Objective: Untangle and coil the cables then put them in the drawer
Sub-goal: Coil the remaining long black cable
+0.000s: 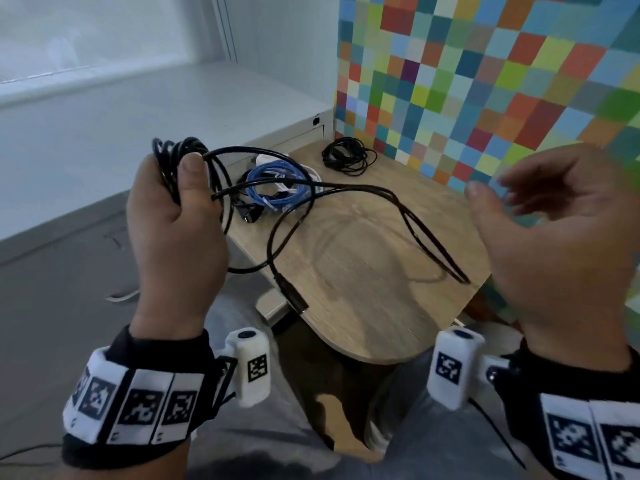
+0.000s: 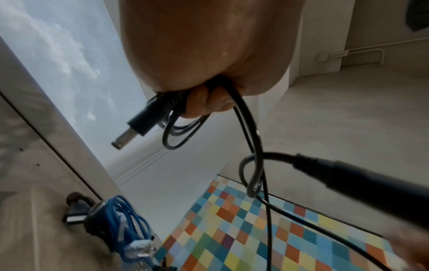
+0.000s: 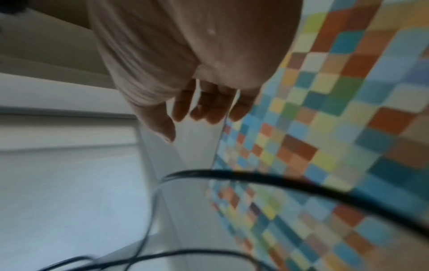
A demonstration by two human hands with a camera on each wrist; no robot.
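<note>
The left hand (image 1: 173,216) is clenching a bundle of loops of the black cable (image 1: 363,190), thumb pressed over the strands; the left wrist view shows the fingers curled round several turns with a barrel plug (image 2: 132,128) sticking out beside them. The rest of this cable is trailing from the fist down onto the wooden table (image 1: 381,306), running out in a long doubled bend toward the table's right edge and ending in a connector (image 1: 294,299) at the near left edge. The right hand (image 1: 554,237) is hovering above the table's right side, fingers loosely spread and holding nothing; it is blurred.

At the far left of the table a coiled blue cable (image 1: 280,185) is lying on something white, with a dark plug (image 1: 249,214) beside it, and a separate black coil (image 1: 346,155) is sitting at the far corner by the chequered wall (image 1: 485,81).

The black cable looks light, thin and springy, so loops will likely tend to spring open unless pinched. A sensible place for the free hand to take hold seems to be the slack just beyond the left fist, feeding it in turn by turn, leaving the heavier connector end until last. No drawer can be clearly made out.
</note>
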